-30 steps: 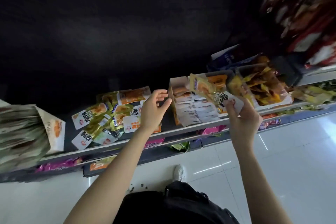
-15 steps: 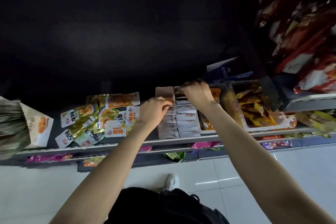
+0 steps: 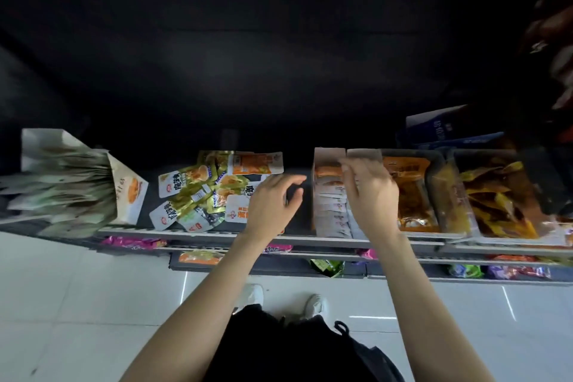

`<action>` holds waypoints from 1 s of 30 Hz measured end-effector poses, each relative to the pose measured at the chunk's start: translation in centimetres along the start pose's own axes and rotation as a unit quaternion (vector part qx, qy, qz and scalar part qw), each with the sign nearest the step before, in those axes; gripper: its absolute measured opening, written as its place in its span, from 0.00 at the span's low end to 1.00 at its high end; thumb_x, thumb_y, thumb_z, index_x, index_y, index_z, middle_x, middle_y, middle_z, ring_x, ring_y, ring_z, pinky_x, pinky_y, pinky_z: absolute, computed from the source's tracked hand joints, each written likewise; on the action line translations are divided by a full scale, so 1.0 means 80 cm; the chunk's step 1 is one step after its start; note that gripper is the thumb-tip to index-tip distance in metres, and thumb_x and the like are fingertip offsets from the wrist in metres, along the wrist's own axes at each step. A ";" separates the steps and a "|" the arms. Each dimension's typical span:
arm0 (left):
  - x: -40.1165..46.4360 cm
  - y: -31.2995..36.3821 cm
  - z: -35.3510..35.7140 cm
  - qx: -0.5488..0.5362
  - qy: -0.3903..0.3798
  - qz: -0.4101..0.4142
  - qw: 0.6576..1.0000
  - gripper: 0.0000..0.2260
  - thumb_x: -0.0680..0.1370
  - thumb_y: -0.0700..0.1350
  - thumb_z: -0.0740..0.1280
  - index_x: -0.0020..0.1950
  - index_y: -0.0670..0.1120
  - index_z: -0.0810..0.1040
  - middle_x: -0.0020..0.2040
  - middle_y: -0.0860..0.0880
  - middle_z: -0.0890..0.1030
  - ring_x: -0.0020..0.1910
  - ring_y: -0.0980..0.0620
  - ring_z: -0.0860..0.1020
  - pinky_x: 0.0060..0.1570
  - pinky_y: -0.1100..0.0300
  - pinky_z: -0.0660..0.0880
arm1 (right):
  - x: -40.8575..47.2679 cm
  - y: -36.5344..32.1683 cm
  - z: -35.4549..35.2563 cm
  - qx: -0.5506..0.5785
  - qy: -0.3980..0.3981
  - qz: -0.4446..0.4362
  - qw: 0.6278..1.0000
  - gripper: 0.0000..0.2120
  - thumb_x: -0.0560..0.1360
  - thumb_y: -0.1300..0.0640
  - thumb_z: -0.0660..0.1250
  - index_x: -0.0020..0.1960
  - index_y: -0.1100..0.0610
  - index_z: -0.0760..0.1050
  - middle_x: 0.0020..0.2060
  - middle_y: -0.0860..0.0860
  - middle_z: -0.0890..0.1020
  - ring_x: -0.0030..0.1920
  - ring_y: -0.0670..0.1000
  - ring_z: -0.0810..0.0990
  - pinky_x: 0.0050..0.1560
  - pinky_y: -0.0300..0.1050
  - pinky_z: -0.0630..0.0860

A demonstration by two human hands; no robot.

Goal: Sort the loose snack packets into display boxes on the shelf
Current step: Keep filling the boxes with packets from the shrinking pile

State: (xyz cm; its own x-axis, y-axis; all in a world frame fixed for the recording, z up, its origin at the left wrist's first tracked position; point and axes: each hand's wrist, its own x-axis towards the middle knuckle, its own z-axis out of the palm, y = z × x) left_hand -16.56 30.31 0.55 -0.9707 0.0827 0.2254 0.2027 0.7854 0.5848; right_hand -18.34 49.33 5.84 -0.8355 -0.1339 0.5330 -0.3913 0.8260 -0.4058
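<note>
Though blurred, hands [image 3: 369,192] seemingly hide packets [image 3: 330,211].

The loose packets [image 3: 198,195] are glossy foil and plastic film, gold and white, catching the light. The open box [image 3: 328,158] holding a row of packets is matt cardboard, as is the white carton [image 3: 128,192] further left. The two trays [image 3: 434,170] on the right look like clear, shiny plastic. The shelf edge [image 3: 192,231] seems painted metal. The floor tiles [image 3: 77,288] are smooth and glossy.
</note>
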 end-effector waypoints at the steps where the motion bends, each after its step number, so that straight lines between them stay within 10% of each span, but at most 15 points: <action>1: -0.016 -0.020 -0.007 -0.015 0.039 -0.025 0.999 0.12 0.78 0.51 0.61 0.57 0.50 0.79 0.52 0.55 0.82 0.51 0.56 0.79 0.52 0.58 0.76 | -0.011 -0.025 0.010 0.030 -0.006 -0.017 0.999 0.08 0.76 0.62 0.63 0.49 0.60 0.81 0.38 0.54 0.82 0.36 0.50 0.80 0.36 0.35 0.71; 5: -0.060 -0.108 -0.028 0.002 0.062 -0.133 0.989 0.08 0.77 0.46 0.66 0.55 0.47 0.79 0.49 0.53 0.82 0.47 0.57 0.78 0.46 0.58 0.78 | -0.052 -0.097 0.086 0.082 -0.191 0.040 0.977 0.12 0.76 0.62 0.63 0.59 0.57 0.78 0.47 0.53 0.82 0.42 0.52 0.82 0.39 0.46 0.80; 11: -0.054 -0.159 -0.022 -0.013 -0.179 -0.179 0.967 0.15 0.78 0.47 0.66 0.63 0.46 0.74 0.51 0.49 0.83 0.42 0.54 0.80 0.44 0.63 0.76 | -0.066 -0.115 0.185 0.026 -0.421 0.263 0.868 0.20 0.80 0.59 0.57 0.71 0.56 0.66 0.68 0.56 0.71 0.64 0.58 0.74 0.60 0.48 0.72; 20: -0.022 -0.148 0.008 -0.089 -0.191 -0.227 0.951 0.14 0.74 0.44 0.72 0.58 0.43 0.76 0.53 0.50 0.82 0.49 0.52 0.80 0.45 0.65 0.72 | -0.074 -0.121 0.181 0.132 -0.367 0.371 0.843 0.25 0.79 0.60 0.58 0.74 0.52 0.59 0.64 0.56 0.75 0.54 0.57 0.78 0.48 0.46 0.73; 24: -0.021 -0.155 -0.007 -0.135 -0.186 -0.209 0.951 0.07 0.75 0.41 0.70 0.52 0.43 0.79 0.49 0.48 0.83 0.48 0.53 0.80 0.43 0.69 0.71 | -0.067 -0.109 0.152 0.191 -0.288 0.384 0.856 0.28 0.78 0.58 0.63 0.75 0.53 0.56 0.68 0.56 0.72 0.62 0.56 0.75 0.61 0.51 0.73; 30: -0.004 -0.122 -0.072 -0.097 -0.134 0.064 0.984 0.05 0.77 0.39 0.66 0.50 0.46 0.79 0.47 0.52 0.80 0.41 0.54 0.79 0.42 0.59 0.78 | -0.045 -0.103 0.083 0.095 -0.145 0.188 0.967 0.40 0.71 0.57 0.73 0.76 0.53 0.55 0.69 0.50 0.69 0.66 0.48 0.70 0.58 0.43 0.71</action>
State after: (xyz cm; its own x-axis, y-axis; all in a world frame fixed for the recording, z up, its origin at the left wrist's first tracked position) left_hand -17.47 19.08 -0.78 -0.9296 0.3525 0.1076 0.3203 0.6285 0.7088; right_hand -14.65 39.36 2.31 -0.9948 -0.0134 0.1014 -0.0786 0.7346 -0.6739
